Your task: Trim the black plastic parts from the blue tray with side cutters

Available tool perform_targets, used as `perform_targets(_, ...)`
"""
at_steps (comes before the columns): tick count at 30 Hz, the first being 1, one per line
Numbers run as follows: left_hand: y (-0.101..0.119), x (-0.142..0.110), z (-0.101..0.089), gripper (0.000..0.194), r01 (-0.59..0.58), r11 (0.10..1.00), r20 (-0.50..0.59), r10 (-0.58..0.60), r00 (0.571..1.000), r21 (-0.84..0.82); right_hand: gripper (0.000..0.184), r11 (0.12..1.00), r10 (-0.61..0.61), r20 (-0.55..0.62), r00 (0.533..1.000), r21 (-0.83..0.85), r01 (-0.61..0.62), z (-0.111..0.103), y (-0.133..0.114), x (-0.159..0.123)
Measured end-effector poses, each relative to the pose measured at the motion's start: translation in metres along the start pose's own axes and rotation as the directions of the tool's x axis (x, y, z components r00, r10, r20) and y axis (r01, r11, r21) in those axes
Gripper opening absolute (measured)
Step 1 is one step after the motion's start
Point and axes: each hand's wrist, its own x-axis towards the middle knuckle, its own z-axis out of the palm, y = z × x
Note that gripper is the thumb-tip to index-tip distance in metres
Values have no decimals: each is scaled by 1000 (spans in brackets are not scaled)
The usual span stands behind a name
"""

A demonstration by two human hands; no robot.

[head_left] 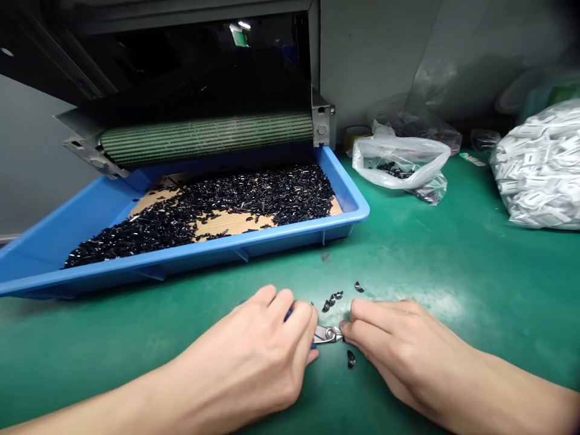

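My left hand [267, 347] is closed around blue-handled cutters [327, 334], whose small metal jaws stick out to the right. My right hand [394, 344] is pinched just right of the jaws, fingertips touching them, on something too small to make out. Both hands rest on the green mat [453, 284] near its front edge. Several small black parts [333, 299] lie loose just beyond the fingers. One more black part [350, 359] lies below the jaws.
A blue tray [281, 238] holding a heap of black parts stands behind, under a machine's green roller [203, 138]. A clear bag [399, 160] with some black parts lies at back right. A bag of white parts [541, 166] sits at far right.
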Motion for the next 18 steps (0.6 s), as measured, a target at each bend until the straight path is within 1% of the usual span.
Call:
perform_targets(2, 1, -2, 2, 24, 3, 1000, -35, -3, 999, -8, 31, 999, 21, 68, 997, 30, -23, -8, 3, 1)
perform_targets(3, 2, -3, 3, 24, 8, 1000, -50, -9, 999, -15, 29, 998, 32, 77, 997, 50, -36, -12, 6, 2)
perform_targets(4, 2, -5, 4, 24, 18, 1000, -59, -19, 998, -24, 28, 996, 44, 60, 997, 74, -49, -16, 8, 3)
perform_targets(5, 3, -8, 5, 24, 32, 999, -69, -34, 997, -35, 27, 993, 60, 9, 998, 99, -61, -18, 11, 4)
perform_targets(6, 3, -11, 6, 24, 57, 997, -74, -60, 995, -50, 27, 990, 79, -67, 995, 118, -71, -20, 15, 6)
perform_targets(8, 4, -18, 9, 25, 118, 990, -71, -124, 990, -82, 24, 989, 113, -219, 969, 122, -88, -19, 21, 12)
perform_targets(9, 5, -21, 10, 26, 148, 985, -73, -155, 985, -90, 22, 990, 117, -260, 958, 105, -93, -16, 24, 15)
perform_targets(10, 5, -24, 12, 27, 173, 980, -78, -181, 981, -96, 20, 993, 111, -271, 956, 78, -93, -14, 27, 18)
perform_targets(13, 6, -30, 16, 28, 204, 973, -104, -214, 971, -105, 22, 996, 90, -206, 974, 15, -89, -7, 30, 25)
perform_targets(18, 5, -32, 18, 27, 211, 972, -117, -223, 968, -106, 23, 993, 114, -118, 986, 46, -110, -9, 28, 23)
